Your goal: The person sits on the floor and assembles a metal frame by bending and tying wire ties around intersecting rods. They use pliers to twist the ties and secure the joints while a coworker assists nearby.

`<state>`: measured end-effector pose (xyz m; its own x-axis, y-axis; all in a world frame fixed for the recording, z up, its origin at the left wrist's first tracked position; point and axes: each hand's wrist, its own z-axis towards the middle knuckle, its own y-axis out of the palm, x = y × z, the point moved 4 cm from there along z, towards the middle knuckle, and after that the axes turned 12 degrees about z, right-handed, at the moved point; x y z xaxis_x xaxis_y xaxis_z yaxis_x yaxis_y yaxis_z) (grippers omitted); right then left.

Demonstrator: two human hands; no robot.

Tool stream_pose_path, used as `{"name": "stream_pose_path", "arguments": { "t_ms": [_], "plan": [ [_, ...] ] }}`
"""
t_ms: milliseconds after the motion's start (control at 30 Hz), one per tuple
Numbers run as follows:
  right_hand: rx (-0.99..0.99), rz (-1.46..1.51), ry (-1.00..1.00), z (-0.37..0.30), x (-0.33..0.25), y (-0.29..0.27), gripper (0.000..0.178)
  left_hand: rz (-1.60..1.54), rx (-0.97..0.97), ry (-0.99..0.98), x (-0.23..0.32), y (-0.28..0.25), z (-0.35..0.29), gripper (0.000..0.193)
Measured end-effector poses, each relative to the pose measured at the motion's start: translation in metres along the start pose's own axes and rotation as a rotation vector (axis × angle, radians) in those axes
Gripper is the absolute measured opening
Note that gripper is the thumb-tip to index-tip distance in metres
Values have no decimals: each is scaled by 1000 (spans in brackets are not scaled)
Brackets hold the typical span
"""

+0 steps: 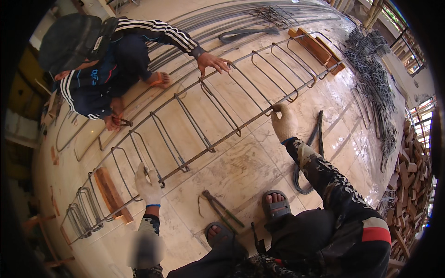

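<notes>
A long cage of steel bars and rectangular stirrups stretches diagonally in front of me. My right hand, in a pale work glove, is closed around the near long bar where a stirrup meets it. Further left, my gloved left hand has thumb and fingers around the leg of a stirrup beside the same bar. Pincers with green handles lie on the floor near my feet. Opposite me a squatting person rests one hand on the far bar and holds pincers in the other.
Wooden blocks prop the cage near both ends. Dark tie wire lies by my right foot. Long loose rods cover the floor behind the cage. Piled stirrups and broken wood pieces line the right side.
</notes>
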<state>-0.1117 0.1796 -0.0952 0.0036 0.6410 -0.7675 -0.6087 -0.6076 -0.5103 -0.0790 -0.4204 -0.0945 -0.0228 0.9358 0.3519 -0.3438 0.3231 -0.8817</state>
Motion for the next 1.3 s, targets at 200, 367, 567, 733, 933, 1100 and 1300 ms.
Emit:
{"name": "stream_pose_path", "arguments": {
  "t_ms": [200, 367, 567, 733, 933, 1100, 1300],
  "plan": [
    [58, 40, -59, -65, -21, -10, 19, -43, 33, -15, 1, -3, -2, 56],
    [-769, 5, 98, -164, -46, -18, 22, 1, 15, -13, 3, -10, -1, 55],
    [-1046, 185, 46, -235, -82, -30, 32, 33, 78, 27, 6, -11, 1, 55],
    [-987, 334, 517, -230, -89, -10, 36, 73, 349, 242, 32, -21, -30, 45],
    [-875, 429, 954, -209, -84, 14, 42, -480, -199, 475, 125, -6, -92, 33],
    [-1026, 375, 1007, -215, -120, 23, 42, -624, -924, 83, 168, 20, -120, 32],
    [-1121, 575, 1151, -236, -139, 22, 45, -709, -1010, -161, 178, 40, -118, 37]
  ]
}}
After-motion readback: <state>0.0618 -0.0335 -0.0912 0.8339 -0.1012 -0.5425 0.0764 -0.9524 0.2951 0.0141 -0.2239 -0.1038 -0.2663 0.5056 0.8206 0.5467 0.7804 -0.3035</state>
